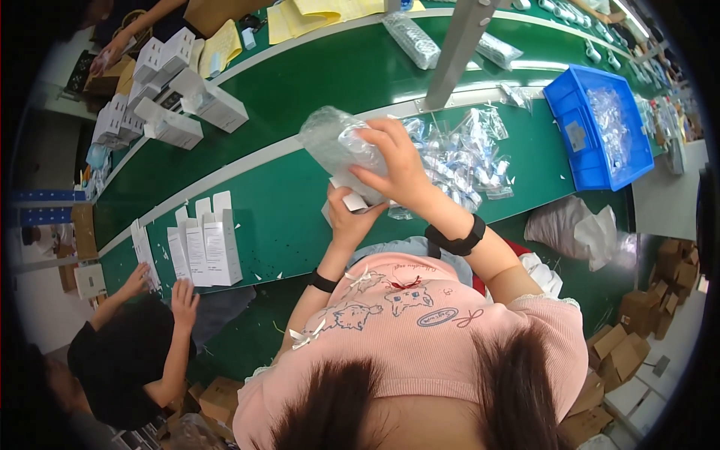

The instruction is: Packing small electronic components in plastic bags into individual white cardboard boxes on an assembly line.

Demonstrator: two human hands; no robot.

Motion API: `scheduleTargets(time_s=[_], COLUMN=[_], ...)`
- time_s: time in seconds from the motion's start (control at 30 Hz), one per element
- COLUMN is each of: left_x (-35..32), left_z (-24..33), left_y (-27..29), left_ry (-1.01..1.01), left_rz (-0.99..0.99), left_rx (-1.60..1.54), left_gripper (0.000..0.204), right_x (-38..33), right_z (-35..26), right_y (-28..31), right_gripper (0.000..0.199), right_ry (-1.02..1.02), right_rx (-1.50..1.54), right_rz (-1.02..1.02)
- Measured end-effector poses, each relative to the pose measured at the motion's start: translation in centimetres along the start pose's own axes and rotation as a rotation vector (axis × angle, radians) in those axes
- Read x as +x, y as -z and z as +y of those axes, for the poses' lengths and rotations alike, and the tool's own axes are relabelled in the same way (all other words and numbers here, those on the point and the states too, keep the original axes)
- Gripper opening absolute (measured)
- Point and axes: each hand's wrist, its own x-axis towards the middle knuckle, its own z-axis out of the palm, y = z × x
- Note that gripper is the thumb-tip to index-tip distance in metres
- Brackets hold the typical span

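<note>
My right hand (397,161) is closed on a clear bubble-wrap pouch (326,135), held up over the green bench. What the pouch holds is hard to make out. Just below it, my left hand (349,225) grips a small white box (353,201), which my fingers largely hide. The pouch's lower end is right at the box's upper side; whether it reaches inside cannot be seen. Beside my right hand lies a spread pile of small clear bags (469,157) with white and blue parts in them.
White boxes (214,251) stand upright at left, near a co-worker's hands (184,300). More white boxes (214,105) sit beyond the rail. A blue bin (574,142) with clear bags stands at right. A grey metal post (454,64) rises behind the pile, near bubble-wrapped items (412,41).
</note>
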Motion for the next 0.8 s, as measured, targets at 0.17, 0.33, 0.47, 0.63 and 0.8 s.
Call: scheduleTargets(time_s=[0.17,0.33,0.47,0.63,0.8], left_x=[3.4,5.8,3.4,2.1,2.5], left_z=[3.2,2.9,-2.9,-3.5,-3.4], left_y=[-0.7,-0.2,1.1,3.3,3.2], left_ry=[-0.063,-0.123,-0.131,0.212,0.166], left_rz=[0.086,0.176,0.077,0.067,0.012], left_rx=[-0.231,-0.337,0.054,0.068,0.006], left_gripper=[0.077,0.079,0.074,0.069,0.067], right_x=[-1.9,-0.7,-1.8,-9.4,-10.6], right_z=[0.8,0.9,9.5,24.3,25.8], right_y=[0.0,3.3,6.8,12.9,12.5], right_gripper=[0.048,0.043,0.042,0.052,0.052], right_ry=[-0.305,-0.005,-0.257,-0.863,-0.900], right_rx=[0.200,-0.084,-0.291,-0.891,-0.742], right_rz=[0.390,0.104,0.270,0.022,-0.206])
